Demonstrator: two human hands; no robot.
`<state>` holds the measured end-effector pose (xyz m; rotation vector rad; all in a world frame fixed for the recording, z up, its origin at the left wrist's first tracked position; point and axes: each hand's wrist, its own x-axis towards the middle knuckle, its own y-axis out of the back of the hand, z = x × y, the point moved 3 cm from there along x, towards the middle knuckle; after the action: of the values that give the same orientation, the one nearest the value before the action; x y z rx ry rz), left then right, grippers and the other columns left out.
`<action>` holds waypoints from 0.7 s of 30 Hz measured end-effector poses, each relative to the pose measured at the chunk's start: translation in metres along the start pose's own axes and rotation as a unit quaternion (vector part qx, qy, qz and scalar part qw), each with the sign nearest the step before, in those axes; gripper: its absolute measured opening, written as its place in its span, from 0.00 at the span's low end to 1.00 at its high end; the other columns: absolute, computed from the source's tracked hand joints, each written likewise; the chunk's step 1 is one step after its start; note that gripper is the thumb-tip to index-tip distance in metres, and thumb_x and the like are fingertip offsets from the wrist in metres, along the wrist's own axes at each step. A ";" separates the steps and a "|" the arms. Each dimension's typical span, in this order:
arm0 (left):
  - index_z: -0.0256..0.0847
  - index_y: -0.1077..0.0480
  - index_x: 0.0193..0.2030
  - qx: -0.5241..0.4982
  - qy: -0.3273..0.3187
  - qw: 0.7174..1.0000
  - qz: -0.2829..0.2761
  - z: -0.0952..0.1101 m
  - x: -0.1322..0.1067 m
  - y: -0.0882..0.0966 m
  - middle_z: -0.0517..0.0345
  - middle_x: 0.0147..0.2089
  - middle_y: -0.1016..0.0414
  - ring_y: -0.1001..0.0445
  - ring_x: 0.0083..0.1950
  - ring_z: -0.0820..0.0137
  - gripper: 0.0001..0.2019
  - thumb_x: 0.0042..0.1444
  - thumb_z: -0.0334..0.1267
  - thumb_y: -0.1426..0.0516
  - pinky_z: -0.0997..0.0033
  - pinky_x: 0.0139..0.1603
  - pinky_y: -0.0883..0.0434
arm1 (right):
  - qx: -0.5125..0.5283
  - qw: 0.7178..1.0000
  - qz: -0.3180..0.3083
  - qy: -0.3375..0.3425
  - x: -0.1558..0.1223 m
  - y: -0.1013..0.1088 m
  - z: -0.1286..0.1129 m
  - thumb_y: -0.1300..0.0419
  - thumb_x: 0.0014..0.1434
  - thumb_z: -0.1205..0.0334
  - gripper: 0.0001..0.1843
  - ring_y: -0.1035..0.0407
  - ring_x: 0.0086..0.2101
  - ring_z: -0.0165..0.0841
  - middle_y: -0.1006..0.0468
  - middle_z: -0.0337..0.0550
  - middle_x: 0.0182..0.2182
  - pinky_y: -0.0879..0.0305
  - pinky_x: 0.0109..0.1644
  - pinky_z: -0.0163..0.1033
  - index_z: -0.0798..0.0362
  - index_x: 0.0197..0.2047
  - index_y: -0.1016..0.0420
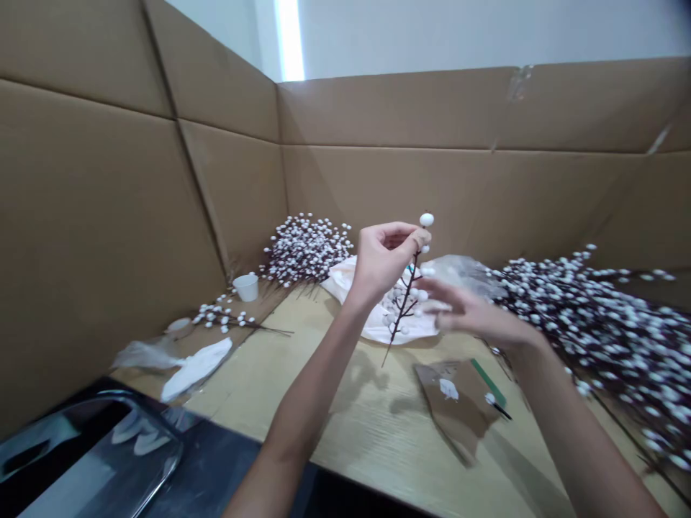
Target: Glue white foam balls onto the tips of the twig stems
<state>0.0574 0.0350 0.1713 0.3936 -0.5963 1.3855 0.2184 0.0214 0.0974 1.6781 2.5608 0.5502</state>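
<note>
My left hand (386,255) pinches a dark-stemmed artificial berry branch (402,309) near its top, between thumb and fingers. The branch hangs at a slant over the table, with a large white berry at its tip and more on its short side twigs. Beside its right side is my right hand (475,311), slightly blurred, fingers apart and stretched toward the stem. Whether its fingertips touch the branch, I cannot tell. Behind the branch lies a white bag (342,275) with loose white berries in it, partly covered by my hands.
Berry branches are heaped at the back left (307,248) and along the right (599,324). A brown cardboard piece (458,417) with a glue-smeared white patch lies in front. At left are a white cup (247,287) and a white cloth-like item (197,368). Cardboard walls (378,180) enclose the table.
</note>
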 end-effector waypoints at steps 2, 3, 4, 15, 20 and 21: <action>0.38 0.25 0.25 -0.045 -0.004 0.998 0.049 -0.005 0.007 0.014 0.61 0.25 0.25 0.30 0.28 0.77 0.04 0.48 0.33 0.38 0.76 0.32 0.32 | -0.032 0.992 -0.112 -0.057 0.006 -0.033 0.022 0.29 0.43 0.51 0.41 0.37 0.58 0.44 0.35 0.52 0.61 0.35 0.58 0.53 0.49 0.59 0.35; 0.38 0.26 0.24 -0.065 -0.006 0.995 0.071 -0.008 0.010 0.021 0.62 0.24 0.26 0.31 0.26 0.78 0.04 0.48 0.33 0.38 0.77 0.31 0.33 | -0.025 0.986 -0.154 -0.058 0.009 -0.051 0.029 0.31 0.47 0.51 0.35 0.36 0.57 0.42 0.32 0.52 0.58 0.36 0.58 0.51 0.50 0.57 0.33; 0.38 0.26 0.24 -0.080 -0.003 0.993 0.089 -0.011 0.014 0.028 0.62 0.23 0.28 0.33 0.25 0.79 0.04 0.48 0.32 0.38 0.77 0.30 0.34 | -0.011 0.982 -0.184 -0.047 0.011 -0.069 0.032 0.35 0.52 0.49 0.28 0.33 0.53 0.40 0.27 0.50 0.52 0.35 0.57 0.49 0.51 0.53 0.30; 0.34 0.31 0.22 -0.231 0.059 0.943 0.232 -0.042 0.035 0.106 0.64 0.20 0.35 0.42 0.20 0.83 0.07 0.48 0.32 0.39 0.78 0.22 0.46 | -0.170 0.982 0.078 -0.018 0.054 -0.128 0.038 0.37 0.49 0.42 0.29 0.40 0.23 0.30 0.34 0.33 0.24 0.45 0.29 0.36 0.50 0.41 0.47; 0.35 0.34 0.21 -0.306 0.064 0.924 0.221 -0.042 0.036 0.115 0.66 0.19 0.38 0.43 0.18 0.82 0.08 0.47 0.31 0.39 0.78 0.20 0.47 | -0.148 0.987 -0.025 -0.050 0.078 -0.148 0.050 0.47 0.56 0.39 0.32 0.46 0.19 0.28 0.39 0.30 0.19 0.51 0.24 0.35 0.55 0.52 0.45; 0.35 0.35 0.21 -0.317 0.067 0.920 0.222 -0.043 0.036 0.116 0.66 0.19 0.38 0.44 0.18 0.83 0.08 0.46 0.31 0.39 0.78 0.20 0.47 | -0.115 0.989 -0.075 -0.062 0.081 -0.156 0.051 0.49 0.57 0.38 0.29 0.48 0.17 0.27 0.40 0.30 0.18 0.53 0.23 0.35 0.55 0.48 0.41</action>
<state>-0.0471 0.1072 0.1495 -0.3814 -1.0169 1.5353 0.0582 0.0523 0.0150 1.3887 2.4043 0.6790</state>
